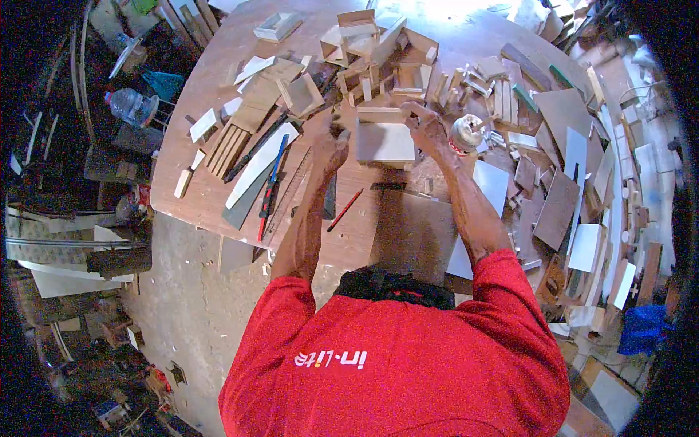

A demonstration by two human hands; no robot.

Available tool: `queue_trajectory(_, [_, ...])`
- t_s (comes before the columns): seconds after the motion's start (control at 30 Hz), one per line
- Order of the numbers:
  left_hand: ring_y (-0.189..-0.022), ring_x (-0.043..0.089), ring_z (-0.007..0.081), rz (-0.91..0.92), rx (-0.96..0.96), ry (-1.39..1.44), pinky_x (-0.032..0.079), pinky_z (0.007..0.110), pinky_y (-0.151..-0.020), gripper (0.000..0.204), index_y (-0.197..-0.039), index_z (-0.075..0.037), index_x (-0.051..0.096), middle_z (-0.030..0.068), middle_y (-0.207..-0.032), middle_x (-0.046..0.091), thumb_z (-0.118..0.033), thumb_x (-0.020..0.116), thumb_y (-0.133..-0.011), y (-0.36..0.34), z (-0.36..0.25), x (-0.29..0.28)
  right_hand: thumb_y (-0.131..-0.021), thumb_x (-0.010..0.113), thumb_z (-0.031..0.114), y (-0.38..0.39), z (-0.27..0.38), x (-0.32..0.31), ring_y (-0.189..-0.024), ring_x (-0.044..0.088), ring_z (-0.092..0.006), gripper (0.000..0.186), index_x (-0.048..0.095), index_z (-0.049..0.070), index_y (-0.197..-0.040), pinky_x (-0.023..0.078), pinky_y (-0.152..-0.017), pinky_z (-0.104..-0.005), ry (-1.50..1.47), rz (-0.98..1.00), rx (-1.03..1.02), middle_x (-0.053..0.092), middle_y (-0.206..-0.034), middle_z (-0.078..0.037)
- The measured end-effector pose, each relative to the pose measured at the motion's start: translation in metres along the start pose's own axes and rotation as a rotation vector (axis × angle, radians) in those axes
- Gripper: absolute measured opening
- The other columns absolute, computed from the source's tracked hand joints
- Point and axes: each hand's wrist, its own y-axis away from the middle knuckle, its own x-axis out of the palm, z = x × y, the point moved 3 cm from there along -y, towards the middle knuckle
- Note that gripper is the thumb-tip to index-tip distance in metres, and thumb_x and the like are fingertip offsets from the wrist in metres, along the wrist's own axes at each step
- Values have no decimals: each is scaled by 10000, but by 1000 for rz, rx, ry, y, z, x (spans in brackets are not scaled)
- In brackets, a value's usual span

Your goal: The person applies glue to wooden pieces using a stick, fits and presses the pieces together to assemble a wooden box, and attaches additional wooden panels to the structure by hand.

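Flanking a shallow wooden box with both hands

The box lies on the worktable, between the two hands, its pale base facing up. Taking the box as the clock's centre, the left hand is at nine o'clock, just beside the box with a narrow gap, its fingers partly curled; whether it holds anything small, I cannot tell. The right hand is at about two o'clock, fingers bent at the box's far right corner and seemingly touching the rim; whether it grips the wall is unclear.

At three o'clock, beyond the right hand, stands a whitish container. A red pencil lies at seven o'clock, and a blue-and-red tool toward eight. Wooden slats sit at nine, past the left hand. Small open boxes are heaped at twelve.
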Motion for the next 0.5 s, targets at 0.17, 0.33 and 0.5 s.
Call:
queue_trajectory(0.17, [-1053,585,326,66,408,-134,483,406,-866,610,-1308,-55,436,206,-1115,608,-93,686,-753,-29,-2,18,-798,581,18,0,-2,0,-1075,597,-314,343,595,98,-1131,486,-892,-383,-108,47,-3,622,-1174,-152])
queue_trajectory(0.33, [-1100,546,408,312,331,-399,425,456,-970,609,-1286,-75,452,237,-1158,585,-104,689,-726,-45,-23,24,-801,592,37,9,0,-5,-1066,582,-333,512,489,110,-1297,460,-915,-439,2,-159,-95,626,-1128,-143])
queue_trajectory(0.5, [-970,612,381,554,439,-715,465,453,-895,510,-1213,-103,538,192,-1008,654,-170,695,-733,-64,-48,38,-803,589,57,51,6,-12,-1024,577,-362,516,457,57,-1302,461,-898,-444,153,-249,18,616,-1090,-173])
